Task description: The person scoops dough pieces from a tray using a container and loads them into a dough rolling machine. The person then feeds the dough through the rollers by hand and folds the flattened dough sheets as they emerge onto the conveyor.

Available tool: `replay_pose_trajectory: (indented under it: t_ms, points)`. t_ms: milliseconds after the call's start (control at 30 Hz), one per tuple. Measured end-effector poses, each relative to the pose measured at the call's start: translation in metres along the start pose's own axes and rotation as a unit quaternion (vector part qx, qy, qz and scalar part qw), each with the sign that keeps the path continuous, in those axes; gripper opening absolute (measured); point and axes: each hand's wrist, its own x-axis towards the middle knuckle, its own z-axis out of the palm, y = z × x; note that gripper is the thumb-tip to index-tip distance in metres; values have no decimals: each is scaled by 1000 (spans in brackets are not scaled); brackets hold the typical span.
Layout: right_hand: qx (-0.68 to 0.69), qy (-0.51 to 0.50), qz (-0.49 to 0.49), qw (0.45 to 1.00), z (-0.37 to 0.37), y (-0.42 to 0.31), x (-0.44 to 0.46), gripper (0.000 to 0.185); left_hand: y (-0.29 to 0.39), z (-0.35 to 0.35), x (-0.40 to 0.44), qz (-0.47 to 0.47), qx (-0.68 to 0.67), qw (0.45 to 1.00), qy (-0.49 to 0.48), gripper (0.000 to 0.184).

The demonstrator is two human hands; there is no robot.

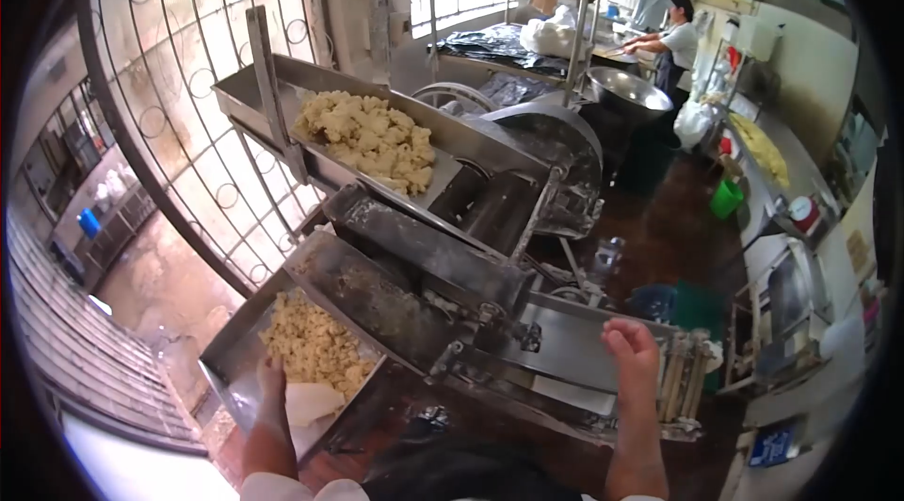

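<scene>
My left hand (271, 377) is over the lower metal tray (226, 350), at the left edge of a heap of crumbly dough (315, 341). Its fingers are partly hidden, so their grip is unclear. Beside that wrist lies a smooth, pale, flat piece (313, 403), whose kind I cannot make out. My right hand (631, 350) is raised above the right end of the dough roller machine (433, 251), with its fingers curled in and nothing visible in them. More lumpy dough (367, 138) sits in the machine's upper trough (250, 87), next to the dark rollers (494, 204).
Wooden rods (686, 379) stand at the machine's right end. Behind are a wheeled rack (508, 54), a large metal bowl (629, 89) and a person (678, 40) working at a table. A green bucket (726, 199) is at right, by a counter with yellow dough (761, 151). Barred windows (202, 82) border the left.
</scene>
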Motion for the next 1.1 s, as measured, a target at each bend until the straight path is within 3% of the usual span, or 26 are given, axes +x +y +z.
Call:
replay_pose_trajectory:
  t_ms: [67, 100, 133, 167, 200, 233, 267, 300, 333, 433, 500, 533, 567, 600, 633, 667, 733, 800, 867, 967, 1100]
  points:
    - [6, 15, 27, 1000, -21, 14, -6, 19, 95, -39, 15, 110, -13, 986, 122, 37]
    - [-6, 31, 49, 998, -26, 16, -8, 18, 108, -58, 62, 130, 48, 985, 107, 36]
    - [-9, 22, 50, 998, -26, 16, -11, 18, 155, -67, 68, 204, -14, 964, 168, 36]
    - [-15, 24, 46, 999, -25, 13, -11, 17, 195, -80, 87, 129, -132, 977, 103, 36]
    - [-21, 28, 40, 999, -22, 11, -10, 15, 257, -79, 77, 153, -192, 960, 135, 34]
    - [-26, 21, 37, 999, -17, 9, -8, 15, 306, -86, 77, 181, -189, 959, 110, 29]
    - [-36, 32, 5, 999, -8, 8, -5, 15, 341, -77, 92, 203, -316, 922, 98, 24]
    - [-46, 43, -28, 998, 4, 6, -1, 15, 376, -74, 106, 216, -354, 909, 49, 25]
    - [-50, 36, -36, 997, 19, 3, 3, 15, 416, -65, 105, 234, -365, 900, 46, 27]
    - [-106, 29, -118, 987, 74, -9, 4, 15, 499, -32, 140, 326, -213, 920, 43, 32]
    - [-218, 27, -219, 951, 125, -25, 3, 20, 529, 2, 204, 424, -138, 894, 44, 33]
    - [-222, 28, -224, 949, 150, -30, 5, 20, 544, 17, 217, 468, -92, 877, 57, 33]
    - [-254, 24, -267, 929, 174, -35, 7, 24, 551, 27, 239, 466, -99, 878, 55, 33]
    - [-286, 24, -307, 908, 197, -41, 8, 30, 559, 41, 260, 464, 1, 884, 54, 30]
    - [-344, 18, -297, 891, 219, -50, 7, 38, 570, 61, 284, 465, 100, 878, 48, 26]
    - [-348, 39, -292, 890, 237, -49, 12, 38, 579, 77, 308, 480, 94, 872, 35, 26]
    - [-375, 31, -285, 881, 258, -46, 16, 39, 592, 119, 363, 450, 263, 852, -48, 27]
    - [-390, 75, -283, 873, 261, -41, 19, 39, 588, 144, 366, 427, 249, 869, 3, 26]
    - [-166, 104, -179, 964, 252, -33, 20, 40, 600, 156, 384, 416, 275, 865, -47, 25]
    - [-181, 90, -183, 962, 261, -41, 22, 34, 617, 169, 412, 410, 300, 854, -108, 25]
    - [-260, 111, -178, 942, 266, -42, 21, 27, 634, 198, 425, 421, 308, 845, -120, 25]
